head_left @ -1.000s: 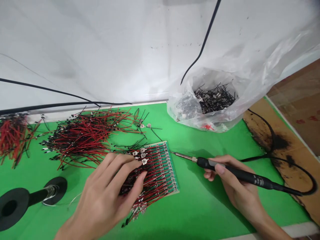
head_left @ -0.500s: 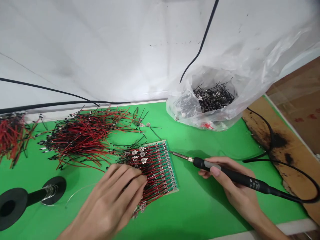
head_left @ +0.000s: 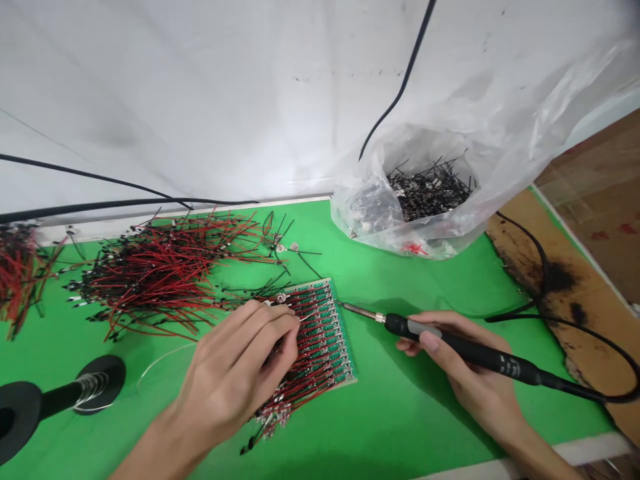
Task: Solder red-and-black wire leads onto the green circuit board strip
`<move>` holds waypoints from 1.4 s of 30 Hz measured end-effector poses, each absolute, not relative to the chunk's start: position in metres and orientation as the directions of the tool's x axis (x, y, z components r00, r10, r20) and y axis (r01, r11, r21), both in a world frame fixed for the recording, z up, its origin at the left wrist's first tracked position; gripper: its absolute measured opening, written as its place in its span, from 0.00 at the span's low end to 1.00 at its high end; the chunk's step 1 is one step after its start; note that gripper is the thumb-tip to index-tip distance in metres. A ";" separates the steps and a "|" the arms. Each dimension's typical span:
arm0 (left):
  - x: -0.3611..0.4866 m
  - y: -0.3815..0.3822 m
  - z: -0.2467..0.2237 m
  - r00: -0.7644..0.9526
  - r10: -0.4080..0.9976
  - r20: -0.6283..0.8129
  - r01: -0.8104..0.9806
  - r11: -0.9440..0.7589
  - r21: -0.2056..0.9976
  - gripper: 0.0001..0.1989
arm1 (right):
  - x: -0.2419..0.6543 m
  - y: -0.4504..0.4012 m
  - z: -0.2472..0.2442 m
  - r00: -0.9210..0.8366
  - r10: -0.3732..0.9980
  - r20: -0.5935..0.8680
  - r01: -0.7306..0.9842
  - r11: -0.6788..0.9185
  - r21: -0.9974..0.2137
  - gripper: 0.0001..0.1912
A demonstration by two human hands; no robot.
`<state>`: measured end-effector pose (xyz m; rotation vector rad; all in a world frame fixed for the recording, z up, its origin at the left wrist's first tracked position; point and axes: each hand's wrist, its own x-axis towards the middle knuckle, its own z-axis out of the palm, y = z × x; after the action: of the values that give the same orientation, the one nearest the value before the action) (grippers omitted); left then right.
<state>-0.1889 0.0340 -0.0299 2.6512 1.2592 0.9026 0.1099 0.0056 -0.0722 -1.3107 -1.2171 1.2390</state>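
Observation:
My right hand (head_left: 463, 360) is closed around a black soldering iron (head_left: 480, 358). Its metal tip points left, close to the upper right edge of a green circuit board (head_left: 345, 340). Rows of red wires (head_left: 313, 357) lie across the board, their ends at small solder joints along its right side. Over the left part of the board is my left hand (head_left: 245, 367), its fingers pinched on thin solder wire (head_left: 311, 316) that pokes out toward the upper rows. Behind that hand the solder curves back toward a black spool (head_left: 100, 383).
A large heap of red and black wires (head_left: 155, 273) lies left of the board, another bundle (head_left: 20, 273) at the far left. At the back right stands a clear plastic bag (head_left: 425, 233) of black wired parts. Scorched cardboard (head_left: 555, 287) lies at the right under the iron's cable.
My left hand has moved up along the board, bringing the solder end nearer the upper rows. The spool has shifted slightly left in view. My right hand and the iron are almost unmoved.

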 end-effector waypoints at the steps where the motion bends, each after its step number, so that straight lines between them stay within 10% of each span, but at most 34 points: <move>1: -0.190 0.034 -0.032 0.495 0.728 0.475 0.689 -0.662 0.296 0.15 | 0.110 0.006 -0.072 0.001 0.997 -0.079 0.061 -0.079 -0.995 0.08; 42: -0.190 0.037 -0.039 0.593 0.638 0.490 0.676 -0.726 0.126 0.11 | 0.094 0.006 -0.057 0.138 0.971 -0.196 0.003 -0.199 -0.980 0.10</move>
<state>-0.1898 0.0369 -0.0387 2.8690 1.1856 0.8355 0.0941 0.0059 -0.0569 -1.4288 -1.0174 1.2396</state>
